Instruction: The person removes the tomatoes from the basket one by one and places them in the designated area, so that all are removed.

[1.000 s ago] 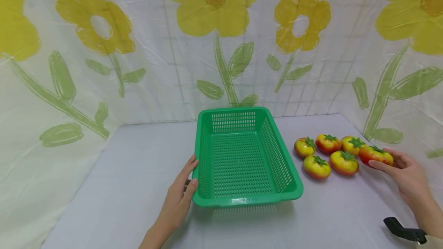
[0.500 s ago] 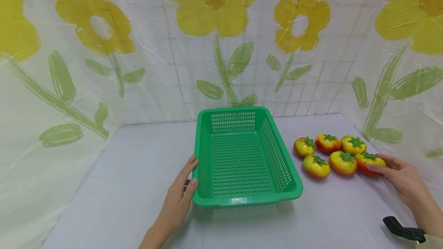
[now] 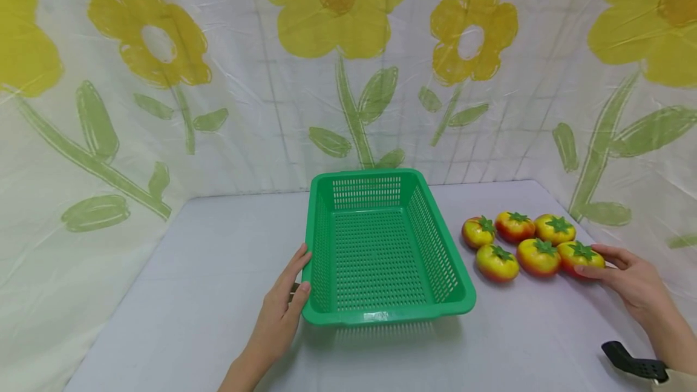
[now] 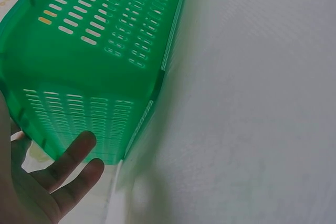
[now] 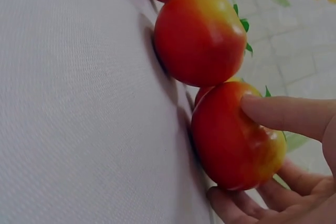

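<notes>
My left hand (image 3: 278, 310) is at the left rim of a green perforated plastic basket (image 3: 389, 318), thumb and forefinger on the rim. In the left wrist view, two other fingers (image 4: 79, 182) extend beneath the rim beside the basket's outer wall (image 4: 68, 72). At the right, my right hand (image 3: 634, 283) holds a red-and-yellow tomato (image 3: 579, 258) with a green leafy top, resting on the table. The right wrist view has the thumb (image 5: 283, 111) against the side of this tomato (image 5: 226, 135), other fingers around its far side.
Several similar tomatoes (image 3: 538, 257) sit in two rows between the basket and my right hand. A white cloth covers the table (image 3: 218, 271). Behind it hangs a curtain (image 3: 245, 114) printed with yellow flowers. A black strap piece (image 3: 634, 362) is by my right wrist.
My right hand has lowered the tomato and moved it left, beside the front-row tomatoes. In the last half second it barely moves. My left hand and the basket stay put.
</notes>
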A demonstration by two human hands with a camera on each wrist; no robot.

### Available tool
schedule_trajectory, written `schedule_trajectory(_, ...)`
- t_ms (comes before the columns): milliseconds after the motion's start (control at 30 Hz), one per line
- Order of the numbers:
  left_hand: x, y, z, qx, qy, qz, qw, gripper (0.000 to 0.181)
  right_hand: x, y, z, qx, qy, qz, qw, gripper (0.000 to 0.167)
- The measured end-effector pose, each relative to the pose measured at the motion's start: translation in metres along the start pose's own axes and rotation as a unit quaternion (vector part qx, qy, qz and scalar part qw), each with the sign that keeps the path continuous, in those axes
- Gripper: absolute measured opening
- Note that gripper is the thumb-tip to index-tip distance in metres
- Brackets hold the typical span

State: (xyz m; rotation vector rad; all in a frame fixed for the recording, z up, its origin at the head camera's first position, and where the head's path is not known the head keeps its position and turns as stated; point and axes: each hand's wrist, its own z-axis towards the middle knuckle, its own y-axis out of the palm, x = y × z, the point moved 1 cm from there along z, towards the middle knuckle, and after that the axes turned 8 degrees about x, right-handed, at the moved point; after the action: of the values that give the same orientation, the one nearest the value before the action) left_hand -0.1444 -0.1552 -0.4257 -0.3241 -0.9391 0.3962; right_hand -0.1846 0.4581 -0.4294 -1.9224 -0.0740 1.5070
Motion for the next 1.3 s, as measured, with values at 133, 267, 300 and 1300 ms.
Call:
schedule_trajectory(133,0.001,0.0,0.0,0.004,0.0,0.001,1.0,0.05,0.0,0.0,0.0,0.004,0.005,0.01,0.9999,0.094)
schedule_trajectory(267,0.001,0.001,0.0,0.009,-0.005,-0.001,0.9999,0.05,0.0,0.0,-0.001,0.008,0.01,0.019,0.9997,0.102)
schedule_trajectory(300,0.0,0.001,0.0,0.011,-0.007,-0.002,0.9999,0.05,0.0,0.0,0.0,0.008,0.012,0.018,0.9997,0.104)
schedule_trajectory(1300,0.001,-0.001,0.001,-0.003,-0.002,0.002,1.0,0.05,-0.01,0.0,-0.01,-0.007,-0.038,-0.029,0.9988,0.104)
